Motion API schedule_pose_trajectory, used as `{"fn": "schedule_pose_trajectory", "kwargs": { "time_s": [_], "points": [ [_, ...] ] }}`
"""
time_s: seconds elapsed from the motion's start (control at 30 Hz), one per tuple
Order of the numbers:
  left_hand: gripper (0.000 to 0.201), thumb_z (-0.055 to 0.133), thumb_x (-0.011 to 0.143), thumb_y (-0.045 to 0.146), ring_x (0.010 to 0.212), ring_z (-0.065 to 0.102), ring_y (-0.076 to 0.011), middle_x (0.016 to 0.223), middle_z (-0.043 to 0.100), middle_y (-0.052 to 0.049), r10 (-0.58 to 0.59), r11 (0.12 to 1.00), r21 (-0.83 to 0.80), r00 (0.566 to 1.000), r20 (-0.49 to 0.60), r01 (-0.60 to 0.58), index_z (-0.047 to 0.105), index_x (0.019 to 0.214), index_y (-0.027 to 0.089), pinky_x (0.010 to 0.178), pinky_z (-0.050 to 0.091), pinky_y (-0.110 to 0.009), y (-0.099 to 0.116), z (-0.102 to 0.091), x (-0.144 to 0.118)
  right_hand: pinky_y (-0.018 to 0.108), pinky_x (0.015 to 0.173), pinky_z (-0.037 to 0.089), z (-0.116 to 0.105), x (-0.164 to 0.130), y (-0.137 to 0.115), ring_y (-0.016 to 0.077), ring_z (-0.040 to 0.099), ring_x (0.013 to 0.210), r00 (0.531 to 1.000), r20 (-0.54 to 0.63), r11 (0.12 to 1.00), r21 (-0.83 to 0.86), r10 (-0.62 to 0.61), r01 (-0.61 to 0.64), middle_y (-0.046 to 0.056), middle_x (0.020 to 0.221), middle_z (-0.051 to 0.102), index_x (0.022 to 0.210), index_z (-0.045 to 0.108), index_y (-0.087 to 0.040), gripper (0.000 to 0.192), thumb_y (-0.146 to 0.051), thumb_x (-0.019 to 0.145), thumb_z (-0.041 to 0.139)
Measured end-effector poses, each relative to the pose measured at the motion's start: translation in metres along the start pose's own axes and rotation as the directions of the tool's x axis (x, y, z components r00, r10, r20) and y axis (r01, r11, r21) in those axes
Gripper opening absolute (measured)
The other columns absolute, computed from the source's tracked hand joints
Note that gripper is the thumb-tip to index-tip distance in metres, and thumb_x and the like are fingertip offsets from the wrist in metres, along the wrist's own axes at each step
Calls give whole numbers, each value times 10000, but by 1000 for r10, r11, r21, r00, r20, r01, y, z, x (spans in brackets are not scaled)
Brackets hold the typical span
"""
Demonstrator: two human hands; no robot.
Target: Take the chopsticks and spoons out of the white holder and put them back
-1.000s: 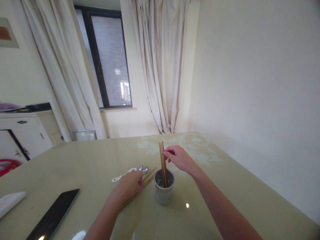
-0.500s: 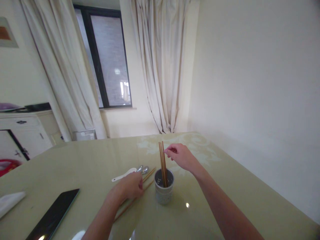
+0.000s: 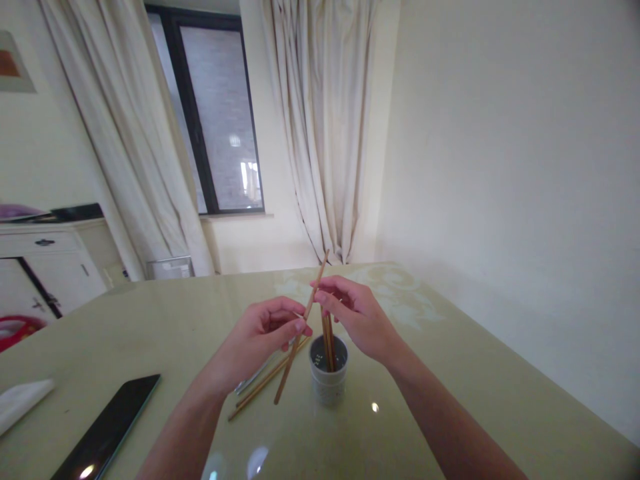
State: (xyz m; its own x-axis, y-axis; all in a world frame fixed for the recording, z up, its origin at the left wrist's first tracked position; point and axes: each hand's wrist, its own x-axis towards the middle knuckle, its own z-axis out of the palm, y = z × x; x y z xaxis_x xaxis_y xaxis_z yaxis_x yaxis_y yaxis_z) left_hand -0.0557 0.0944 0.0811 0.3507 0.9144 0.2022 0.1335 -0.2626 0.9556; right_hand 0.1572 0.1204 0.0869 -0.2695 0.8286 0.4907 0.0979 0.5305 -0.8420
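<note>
Since a second ago the left hand (image 3: 260,337) has risen off the table (image 3: 450,373) with a single chopstick (image 3: 299,333), and the right hand (image 3: 355,319) has come across to meet it above the ceramic cup (image 3: 327,381). The left hand's fingers are pinched shut on the chopstick near its middle; the stick tilts, upper end toward the curtain, lower end hanging just left of the cup. The right hand's thumb and fingertips close on the same stick higher up. The chopsticks in the cup (image 3: 329,343) stand upright, their tops hidden behind the right hand. Two loose chopsticks (image 3: 260,387) lie on the table under the left wrist, beside a partly covered metal spoon that is hard to make out. A dark tablet (image 3: 107,433) lies near left, a white cloth (image 3: 23,403) cut off at the edge. The table is glossy pale green; cream curtains (image 3: 320,133) frame a dark window (image 3: 215,113), with a white cabinet (image 3: 45,267) at left.
</note>
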Motion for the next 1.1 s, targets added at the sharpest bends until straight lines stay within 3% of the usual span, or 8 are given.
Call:
{"fn": "schedule_pose_trajectory", "kwargs": {
  "time_s": [0.1,0.3,0.5,0.77,0.87,0.93,1.0,1.1],
  "points": [
    [325,779,850,472,676,605,-130,840,777,-47,7,999,-50,1000,11,-6,743,968,171,616,428,-233,6,15,1,267,632,510,4,-4,-7,141,667,705,1000,11,990,140,-22,21,13,842,749,1132,747,-200,245,-344,944,688],
    [296,853,774,443,658,574,-118,744,704,2,-8,998,-70,992,-129,-1,754,848,174,635,441,-232,4,22,3,282,647,515,4,-5,-10,145,675,718,999,30,964,264,18,-25,34,886,778,1171,736,-193,295,-363,932,703],
    [291,789,862,467,727,615,-128,847,750,-19,-17,992,-127,998,-52,10,783,932,185,675,460,-227,2,21,0,294,655,510,2,-3,-7,146,661,714,998,56,966,257,29,-42,35,887,778,1194,733,-199,311,-379,947,677],
    [313,801,827,481,678,580,-126,807,729,-13,-28,994,-106,995,-96,18,769,916,183,630,430,-230,4,24,2,281,632,514,4,-3,-9,163,703,730,997,-20,964,260,69,-61,26,846,762,1141,712,-199,288,-351,896,726],
    [338,721,874,514,682,570,-139,815,719,-14,-1,999,33,990,-141,6,764,960,190,620,418,-241,-3,16,6,279,628,517,0,0,-6,172,713,740,996,-85,974,228,33,-13,40,866,778,1178,675,-195,338,-358,887,736],
    [330,658,909,504,666,567,-153,793,711,-16,33,974,224,977,-209,15,752,952,190,612,405,-256,-14,6,10,287,642,524,-9,3,-2,180,717,757,990,-143,984,179,13,13,55,889,786,1174,665,-191,339,-370,892,726],
    [275,621,930,441,688,600,-176,799,726,-27,41,887,455,970,-238,74,744,912,196,644,411,-278,-30,-6,14,296,659,532,-20,8,4,186,718,767,981,-195,993,117,4,19,63,897,787,1160,661,-189,328,-381,898,710],
    [174,608,925,296,846,679,-225,904,774,-57,-67,658,728,978,-200,194,752,877,211,744,423,-304,-56,-19,17,305,671,536,-35,14,17,191,719,760,975,-223,1000,20,13,-9,62,877,779,1135,658,-187,303,-374,899,677]
  ]
}}
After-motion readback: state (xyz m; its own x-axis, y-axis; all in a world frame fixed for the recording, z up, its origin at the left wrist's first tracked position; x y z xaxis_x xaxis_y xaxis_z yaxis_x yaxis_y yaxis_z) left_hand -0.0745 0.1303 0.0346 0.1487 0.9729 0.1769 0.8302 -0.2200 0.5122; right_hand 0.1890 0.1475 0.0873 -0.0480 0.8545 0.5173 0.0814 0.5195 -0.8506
